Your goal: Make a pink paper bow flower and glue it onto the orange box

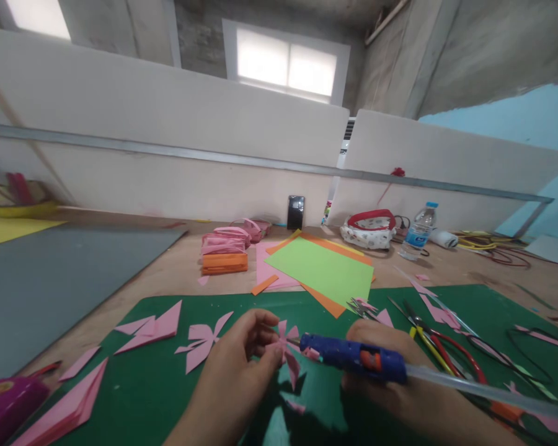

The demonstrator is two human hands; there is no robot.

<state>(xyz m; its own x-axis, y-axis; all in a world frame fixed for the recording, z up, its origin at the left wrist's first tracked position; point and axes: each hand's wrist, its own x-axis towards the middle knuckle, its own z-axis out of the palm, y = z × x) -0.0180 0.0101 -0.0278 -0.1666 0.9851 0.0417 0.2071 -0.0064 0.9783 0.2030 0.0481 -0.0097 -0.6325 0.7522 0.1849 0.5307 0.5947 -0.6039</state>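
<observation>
My left hand (248,359) pinches a small pink paper flower (288,347) between thumb and fingers, above the green cutting mat (162,396). My right hand (381,353) is closed around a blue glue gun (353,356); a long clear glue stick (474,390) sticks out of its back end. The gun's nozzle points left at the middle of the flower; whether it touches the paper I cannot tell. Just left of my left hand, another pink paper flower (202,341) lies on the mat. A pink paper scrap (296,407) is below the held flower.
Folded pink paper pieces (160,328) lie at left. Scissors (446,347) and wires are at right. Behind the mat are a green sheet (325,266), an orange paper bundle (224,263), a phone (296,212), a pouch (367,234) and a water bottle (418,232).
</observation>
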